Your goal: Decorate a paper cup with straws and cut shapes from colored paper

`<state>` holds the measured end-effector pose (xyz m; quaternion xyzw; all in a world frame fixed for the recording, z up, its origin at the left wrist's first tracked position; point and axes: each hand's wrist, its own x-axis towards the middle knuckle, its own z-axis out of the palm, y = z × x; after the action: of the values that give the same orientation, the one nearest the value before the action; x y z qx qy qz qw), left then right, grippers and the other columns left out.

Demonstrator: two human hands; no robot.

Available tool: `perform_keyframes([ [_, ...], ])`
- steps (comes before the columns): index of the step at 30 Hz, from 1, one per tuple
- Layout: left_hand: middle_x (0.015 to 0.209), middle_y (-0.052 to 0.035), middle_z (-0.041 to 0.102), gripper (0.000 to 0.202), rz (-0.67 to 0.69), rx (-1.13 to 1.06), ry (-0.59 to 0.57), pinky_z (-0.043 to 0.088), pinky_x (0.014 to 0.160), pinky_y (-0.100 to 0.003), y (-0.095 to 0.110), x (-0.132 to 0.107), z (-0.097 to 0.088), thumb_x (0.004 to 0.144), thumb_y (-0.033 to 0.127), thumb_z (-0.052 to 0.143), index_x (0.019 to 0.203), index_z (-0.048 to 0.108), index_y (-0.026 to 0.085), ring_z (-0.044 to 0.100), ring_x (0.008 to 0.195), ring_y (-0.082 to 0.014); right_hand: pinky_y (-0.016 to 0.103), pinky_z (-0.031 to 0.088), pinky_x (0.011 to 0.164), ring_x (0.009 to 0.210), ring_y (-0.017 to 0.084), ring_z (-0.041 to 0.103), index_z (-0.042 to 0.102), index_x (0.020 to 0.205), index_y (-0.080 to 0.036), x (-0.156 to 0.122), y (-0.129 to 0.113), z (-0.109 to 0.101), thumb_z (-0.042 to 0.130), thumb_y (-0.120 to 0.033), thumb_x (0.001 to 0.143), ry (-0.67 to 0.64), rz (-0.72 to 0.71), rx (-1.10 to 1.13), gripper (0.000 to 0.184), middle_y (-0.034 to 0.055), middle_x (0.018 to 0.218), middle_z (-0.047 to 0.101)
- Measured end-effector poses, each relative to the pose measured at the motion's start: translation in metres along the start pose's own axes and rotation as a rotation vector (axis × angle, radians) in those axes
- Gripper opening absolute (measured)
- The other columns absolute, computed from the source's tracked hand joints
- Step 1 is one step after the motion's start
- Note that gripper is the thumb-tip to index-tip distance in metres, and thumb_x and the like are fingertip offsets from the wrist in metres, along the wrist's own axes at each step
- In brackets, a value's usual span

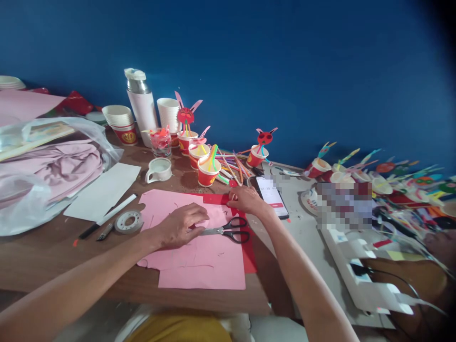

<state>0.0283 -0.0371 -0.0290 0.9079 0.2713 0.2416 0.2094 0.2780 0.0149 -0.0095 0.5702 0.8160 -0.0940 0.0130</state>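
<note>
My left hand [183, 223] rests knuckles-up on the pink paper [199, 259], fingers curled down against the sheet, just left of the scissors [228, 230]. The black-handled scissors lie flat on the paper, blades pointing at that hand. My right hand [245, 199] presses its fingers down on the edge of a red paper sheet [215, 198] lying partly under the pink one. Whether either hand pinches anything is hidden by the fingers.
Red paper cups with straws and paper faces [208, 171] stand behind the sheets. A phone [272, 195], a tape roll [128, 221], a white mug [158, 170], a thermos [141, 105], stacked cups [119, 121] and a plastic bag [42, 166] surround them. More crafts [392, 175] crowd the right.
</note>
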Motion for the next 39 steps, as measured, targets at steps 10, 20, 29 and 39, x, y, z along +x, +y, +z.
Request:
perform_keyframes([
  [10, 0.106, -0.0101, 0.061, 0.023, 0.014, 0.065, -0.010, 0.042, 0.091, -0.039, 0.002, -0.002, 0.005, 0.082, 0.025, 0.052, 0.102, 0.061, 0.016, 0.052, 0.100, -0.0216, 0.039, 0.037, 0.084, 0.098, 0.027, 0.055, 0.061, 0.097, -0.020, 0.001, -0.005, -0.001, 0.066, -0.033, 0.069, 0.029, 0.011, 0.024, 0.031, 0.0087, 0.099, 0.064],
  [20, 0.107, -0.0099, 0.060, 0.022, 0.022, 0.100, 0.018, 0.043, 0.090, -0.041, 0.001, -0.003, 0.007, 0.083, 0.027, 0.051, 0.100, 0.063, 0.019, 0.052, 0.101, -0.0225, 0.028, 0.042, 0.068, 0.082, 0.022, 0.062, 0.058, 0.104, -0.022, -0.004, 0.002, 0.001, 0.062, -0.027, 0.072, 0.100, -0.020, 0.118, 0.032, 0.0038, 0.091, 0.068],
  [29, 0.111, -0.0110, 0.057, 0.021, 0.033, 0.185, 0.088, 0.040, 0.093, -0.041, 0.006, 0.001, 0.004, 0.082, 0.021, 0.052, 0.101, 0.061, 0.018, 0.049, 0.108, -0.0235, 0.026, 0.045, 0.078, 0.088, 0.017, 0.061, 0.067, 0.091, -0.021, -0.029, 0.001, 0.006, 0.050, -0.023, 0.084, 0.377, -0.171, 0.413, 0.018, 0.0025, 0.094, 0.068],
  [39, 0.120, -0.0123, 0.051, 0.035, 0.024, 0.248, 0.246, 0.039, 0.094, -0.045, 0.015, -0.001, -0.007, 0.080, 0.025, 0.055, 0.114, 0.052, 0.019, 0.046, 0.110, -0.0262, 0.026, 0.048, 0.077, 0.084, 0.017, 0.064, 0.066, 0.100, -0.023, -0.043, 0.000, 0.018, 0.047, -0.027, 0.087, 0.603, -0.052, 0.552, 0.023, 0.0017, 0.094, 0.069],
])
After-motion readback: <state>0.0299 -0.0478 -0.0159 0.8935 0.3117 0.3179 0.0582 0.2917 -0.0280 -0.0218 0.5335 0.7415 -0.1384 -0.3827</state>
